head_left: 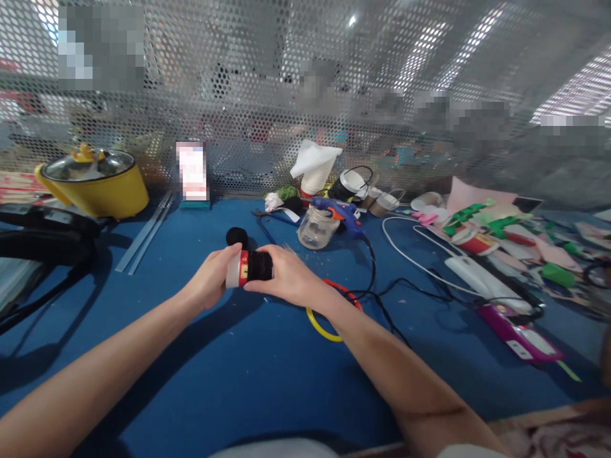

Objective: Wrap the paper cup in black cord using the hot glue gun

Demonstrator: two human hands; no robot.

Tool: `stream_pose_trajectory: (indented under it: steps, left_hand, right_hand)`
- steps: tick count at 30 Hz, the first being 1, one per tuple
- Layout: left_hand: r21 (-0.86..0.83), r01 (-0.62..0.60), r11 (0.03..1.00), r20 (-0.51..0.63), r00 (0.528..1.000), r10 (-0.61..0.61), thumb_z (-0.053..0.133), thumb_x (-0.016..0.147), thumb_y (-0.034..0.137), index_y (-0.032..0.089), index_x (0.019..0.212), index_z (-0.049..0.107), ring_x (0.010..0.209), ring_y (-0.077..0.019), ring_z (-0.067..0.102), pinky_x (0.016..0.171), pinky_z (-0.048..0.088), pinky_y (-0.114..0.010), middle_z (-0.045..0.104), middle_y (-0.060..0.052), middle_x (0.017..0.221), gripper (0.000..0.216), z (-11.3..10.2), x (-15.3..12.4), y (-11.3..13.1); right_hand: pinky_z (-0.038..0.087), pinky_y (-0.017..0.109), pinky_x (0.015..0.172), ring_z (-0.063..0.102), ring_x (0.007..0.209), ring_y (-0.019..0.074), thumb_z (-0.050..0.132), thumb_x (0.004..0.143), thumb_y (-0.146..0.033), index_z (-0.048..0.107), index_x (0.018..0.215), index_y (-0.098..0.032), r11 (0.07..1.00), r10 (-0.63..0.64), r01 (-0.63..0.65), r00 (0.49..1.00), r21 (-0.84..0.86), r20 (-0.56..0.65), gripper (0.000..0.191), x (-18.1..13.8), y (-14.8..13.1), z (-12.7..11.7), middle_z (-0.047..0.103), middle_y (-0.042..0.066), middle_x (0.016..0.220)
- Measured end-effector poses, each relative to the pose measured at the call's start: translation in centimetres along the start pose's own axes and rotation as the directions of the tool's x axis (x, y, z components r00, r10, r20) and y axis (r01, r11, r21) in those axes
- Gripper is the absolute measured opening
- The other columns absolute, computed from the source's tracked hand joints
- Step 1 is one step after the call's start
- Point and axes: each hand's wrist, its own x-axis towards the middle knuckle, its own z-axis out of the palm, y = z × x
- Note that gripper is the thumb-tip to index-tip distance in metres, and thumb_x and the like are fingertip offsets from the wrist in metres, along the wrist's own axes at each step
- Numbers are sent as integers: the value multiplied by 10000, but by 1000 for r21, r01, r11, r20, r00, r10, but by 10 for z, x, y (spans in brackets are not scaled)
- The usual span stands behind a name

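Both of my hands hold what looks like a white-and-red paper cup, lying sideways just above the blue table. Black yarn covers its right part. My left hand is closed round the pale end on the left. From the right, my right hand grips the black-wrapped end, thumb below and fingers over the top. Right behind the cup is a round black piece, perhaps a ball of yarn. Blue-handled pliers lie beyond my hands.
A glass jar has a blue glue gun resting by it, its cable trailing right. Red and yellow rings lie under my right forearm. A yellow pot, clear strips, a phone and a power strip surround the workspace.
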Motion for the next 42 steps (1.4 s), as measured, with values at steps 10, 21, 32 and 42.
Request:
stream_pose_trajectory:
  steps: [10, 21, 32, 42]
  left_hand:
    - [111, -138, 984, 96, 987, 128, 493, 680, 344, 121, 576, 504, 417, -61, 384, 410, 278, -186, 449, 33, 472, 246, -1, -4, -1]
    - [72, -109, 991, 141, 985, 98, 497, 669, 372, 117, 595, 520, 430, -82, 410, 441, 315, -208, 472, 19, 485, 266, -3, -7, 4]
    - [155, -11, 988, 165, 986, -15, 589, 599, 369, 111, 563, 525, 393, -63, 402, 399, 260, -188, 476, 29, 447, 268, 1, -10, 3]
    - [245, -39, 969, 110, 994, 12, 555, 598, 336, 122, 556, 494, 394, -61, 366, 398, 230, -192, 438, 46, 436, 227, 2, -7, 0]
  right_hand:
    - [404, 319, 688, 512, 841, 195, 583, 590, -508, 451, 1054, -156, 998, 12, -20, 992, 66, 125, 597, -1, 1, -15, 539, 86, 959]
    - [399, 327, 748, 497, 870, 192, 628, 617, -367, 467, 1022, -174, 996, -84, 83, 996, -27, -22, 477, -8, -6, -24, 520, 69, 960]
    - [359, 425, 822, 408, 982, 262, 603, 658, -346, 378, 1066, -159, 961, -204, 165, 964, -221, -171, 502, -29, -5, 5, 445, 126, 1009]
    - [357, 413, 853, 403, 1000, 247, 567, 663, -433, 392, 1061, -134, 966, -229, 192, 947, -173, -225, 528, -30, -1, 7, 451, 133, 1010]
